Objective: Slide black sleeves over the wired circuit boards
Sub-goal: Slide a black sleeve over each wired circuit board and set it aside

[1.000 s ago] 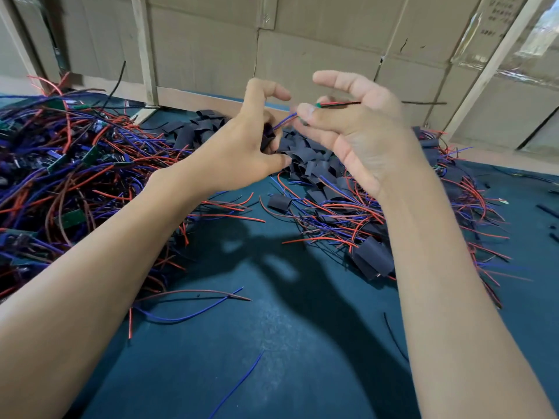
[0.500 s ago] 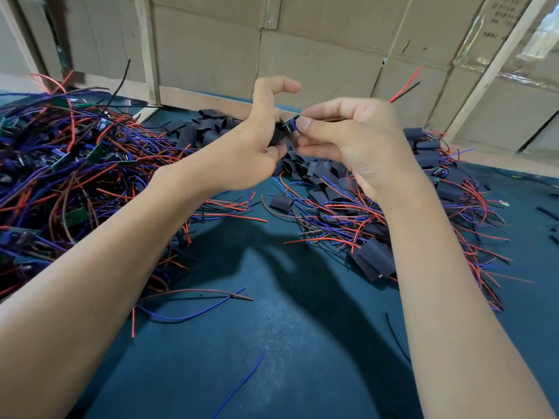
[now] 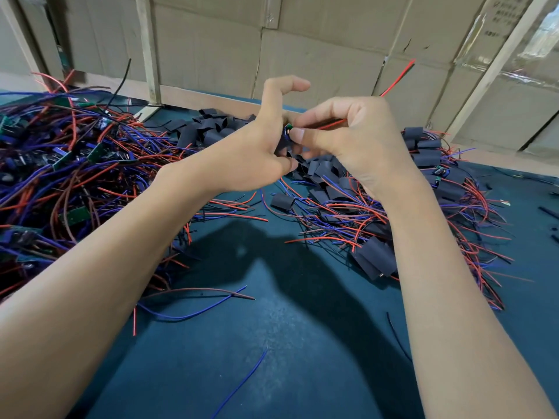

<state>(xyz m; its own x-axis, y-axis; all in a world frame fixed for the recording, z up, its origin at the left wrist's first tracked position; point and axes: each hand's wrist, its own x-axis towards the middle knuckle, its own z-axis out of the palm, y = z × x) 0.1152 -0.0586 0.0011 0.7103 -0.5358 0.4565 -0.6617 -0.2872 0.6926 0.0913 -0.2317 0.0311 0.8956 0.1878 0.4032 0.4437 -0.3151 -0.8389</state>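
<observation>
Both hands meet above the blue table. My left hand grips a black sleeve with its lower fingers; its thumb sticks up free. My right hand pinches a small green circuit board at the sleeve's mouth. The board's red wire runs up and right past my right hand. How far the board sits inside the sleeve is hidden by my fingers.
A heap of wired boards with red and blue wires fills the left. Loose black sleeves lie behind my hands. Sleeved boards with wires pile up on the right. Cardboard panels wall the back.
My right hand came down and closer to my left, bringing the board to the sleeve. The red wire swung from level to pointing up and right.
</observation>
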